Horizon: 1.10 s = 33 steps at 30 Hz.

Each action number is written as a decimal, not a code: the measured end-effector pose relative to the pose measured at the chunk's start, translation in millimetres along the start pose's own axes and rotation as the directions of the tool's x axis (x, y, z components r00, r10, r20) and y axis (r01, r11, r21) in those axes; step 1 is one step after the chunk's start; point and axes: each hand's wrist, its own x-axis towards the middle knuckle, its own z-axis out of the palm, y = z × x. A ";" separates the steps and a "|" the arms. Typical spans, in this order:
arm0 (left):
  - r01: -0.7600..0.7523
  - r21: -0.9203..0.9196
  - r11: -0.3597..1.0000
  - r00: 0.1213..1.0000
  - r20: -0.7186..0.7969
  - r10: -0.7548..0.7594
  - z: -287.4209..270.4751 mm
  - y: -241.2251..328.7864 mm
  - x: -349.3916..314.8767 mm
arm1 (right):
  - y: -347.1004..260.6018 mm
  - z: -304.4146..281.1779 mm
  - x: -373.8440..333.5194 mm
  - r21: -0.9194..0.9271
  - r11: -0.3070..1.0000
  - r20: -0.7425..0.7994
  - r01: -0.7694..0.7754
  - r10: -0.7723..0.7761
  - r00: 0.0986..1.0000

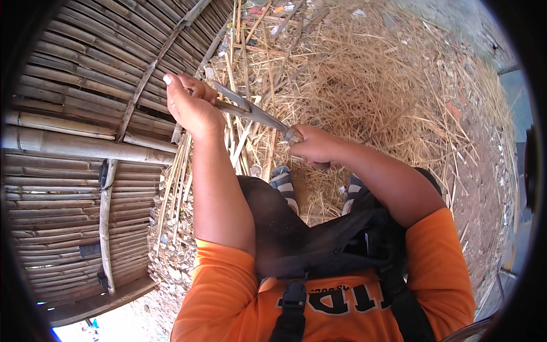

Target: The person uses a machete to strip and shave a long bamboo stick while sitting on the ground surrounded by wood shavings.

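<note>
My right hand (318, 144) is closed round the handle of a long-bladed knife (266, 118). Its grey blade slants up and left toward my other hand. At the far left, my left hand (195, 105) is closed with its thumb up, gripping a thin brown stick (231, 109). The stick's free end meets the blade partway along; whether the edge is cutting into it I cannot tell. Most of the stick is hidden in my left fingers.
A bamboo-slat wall (74, 137) stands close on the left. Dry straw (370, 85) covers the ground ahead. Long split canes (176, 176) lie along the wall's foot. My feet in striped shoes (285, 188) are beneath the knife. A concrete wall (478, 25) is at the far right.
</note>
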 end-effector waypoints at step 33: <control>-0.027 -0.022 0.999 1.000 0.007 0.027 0.2 -4.9 1.2 | -20.8 -23.9 -5.5 0.165 0.961 -0.215 0.222 -0.185 0.959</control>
